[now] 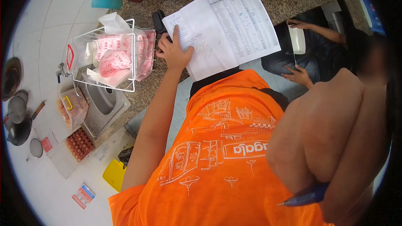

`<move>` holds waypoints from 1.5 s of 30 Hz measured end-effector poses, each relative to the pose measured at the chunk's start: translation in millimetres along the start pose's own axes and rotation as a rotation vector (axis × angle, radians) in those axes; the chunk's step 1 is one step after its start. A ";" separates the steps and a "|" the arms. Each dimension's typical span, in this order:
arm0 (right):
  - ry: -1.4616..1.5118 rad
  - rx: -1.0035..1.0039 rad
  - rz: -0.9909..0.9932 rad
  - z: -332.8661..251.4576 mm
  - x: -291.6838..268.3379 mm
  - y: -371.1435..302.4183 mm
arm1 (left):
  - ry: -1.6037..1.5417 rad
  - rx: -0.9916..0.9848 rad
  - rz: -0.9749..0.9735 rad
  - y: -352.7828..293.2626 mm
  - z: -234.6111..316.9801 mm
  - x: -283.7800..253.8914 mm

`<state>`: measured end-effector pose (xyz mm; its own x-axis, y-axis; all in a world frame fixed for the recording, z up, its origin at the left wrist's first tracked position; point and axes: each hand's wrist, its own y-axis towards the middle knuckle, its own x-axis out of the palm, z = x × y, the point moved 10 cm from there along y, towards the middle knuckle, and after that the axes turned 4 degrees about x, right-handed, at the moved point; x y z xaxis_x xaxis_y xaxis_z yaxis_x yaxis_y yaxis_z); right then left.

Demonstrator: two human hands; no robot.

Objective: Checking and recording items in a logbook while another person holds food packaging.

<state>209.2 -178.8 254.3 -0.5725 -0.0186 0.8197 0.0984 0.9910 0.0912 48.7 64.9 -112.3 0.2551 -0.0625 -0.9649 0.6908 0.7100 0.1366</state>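
Observation:
My left hand (pixel 173 53) rests on the left edge of an open stapled booklet or set of paper sheets (pixel 217 54). Its index finger is stretched out onto handwritten lines on the left page, with the thumb spread away and nothing held. The right page carries a dense printed table. My right hand (pixel 322 142) is raised very close to the camera at the right, large in view. Its fingers are closed round a blue pen (pixel 307 196), whose tip points left. Beside my left hand lies a small black object (pixel 158 21) at the paper's edge.
A white wire basket (pixel 134 54) with pink-printed packets stands left of the paper on the speckled counter (pixel 184 0). Farther left are a steel sink (pixel 106 111) and egg trays (pixel 80 144). At right, a seated person (pixel 335 50) holds a white object (pixel 297 39).

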 end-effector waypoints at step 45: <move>-1.659 -0.405 0.565 73.0 -330.7 66.3 | 0.049 -0.092 -0.091 4.9 1.8 -0.2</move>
<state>345.5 -97.3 -52.0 -0.5119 0.6663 -0.5422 0.5773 0.7342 0.3573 53.2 67.2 -111.0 0.1594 -0.0974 -0.9824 0.6439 0.7646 0.0286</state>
